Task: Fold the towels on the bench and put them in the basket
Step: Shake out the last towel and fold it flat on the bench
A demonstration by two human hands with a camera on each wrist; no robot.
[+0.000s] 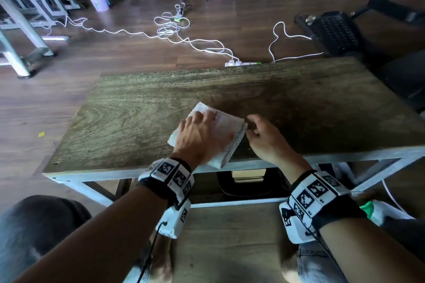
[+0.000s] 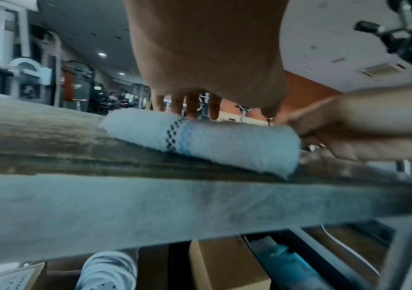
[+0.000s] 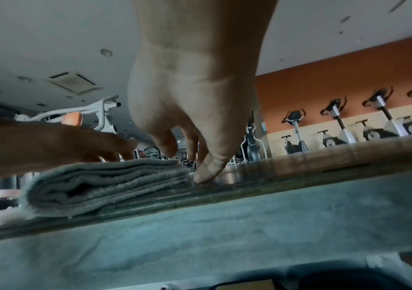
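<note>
Left hand (image 1: 199, 138) flat, fingers straight on folded white terry towel (image 1: 226, 132) overhanging wooden bench (image 1: 128, 119) edge; right hand (image 1: 264, 139) loosely curled, empty; could unfold or slide off.

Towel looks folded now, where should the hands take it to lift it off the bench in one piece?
Take the folded towel by its two short sides, fingers under and thumbs on top. The right hand comes in at the open layered edge, where stacked layers show and could splay, so the grip should clamp them all. The left hand, resting flat on top, slides to the opposite, rounded fold. The bench offers room either side.
</note>
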